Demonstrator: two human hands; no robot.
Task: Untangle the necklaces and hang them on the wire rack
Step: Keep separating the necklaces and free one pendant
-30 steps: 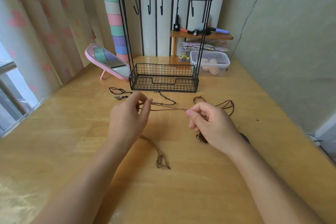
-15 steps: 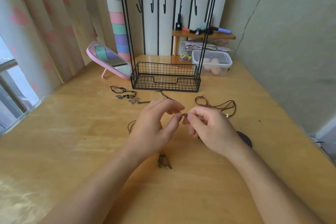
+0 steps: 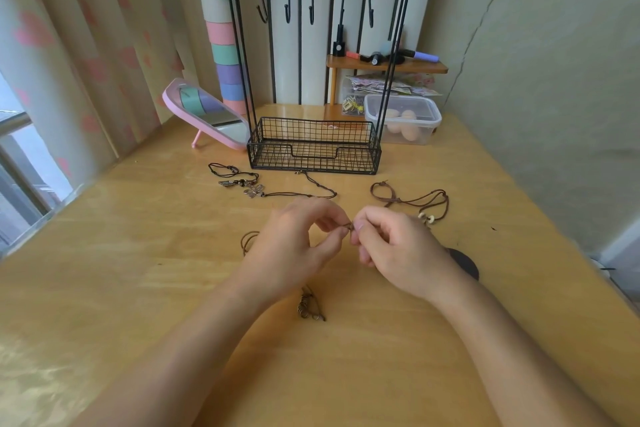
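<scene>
Across the lower two-thirds of the frame lies the wooden bench [image 3: 138, 288]. At upper centre, near its far edge, stands the black wire rack [image 3: 311, 156] — mesh basket below, a bar of hooks above. Left of the rack leans a pink mirror [image 3: 207, 114]; right of it sits a lidded clear tub [image 3: 403, 118].

At centre frame the left hand [image 3: 291, 246] and right hand [image 3: 398, 250] meet tip to tip, each pinching the brown cord necklace [image 3: 349, 226] between thumb and forefinger at one small point — knot or loop, I cannot tell. A loop of brown cord shows just left of the left hand. A coiled pendant [image 3: 306, 307] lies on the bench below that hand, its cord running up beneath it.

Two further pieces lie flat before the rack: a flower-pendant necklace [image 3: 254, 191] at centre left and a bead necklace [image 3: 412, 201] at centre right, well apart.
</scene>
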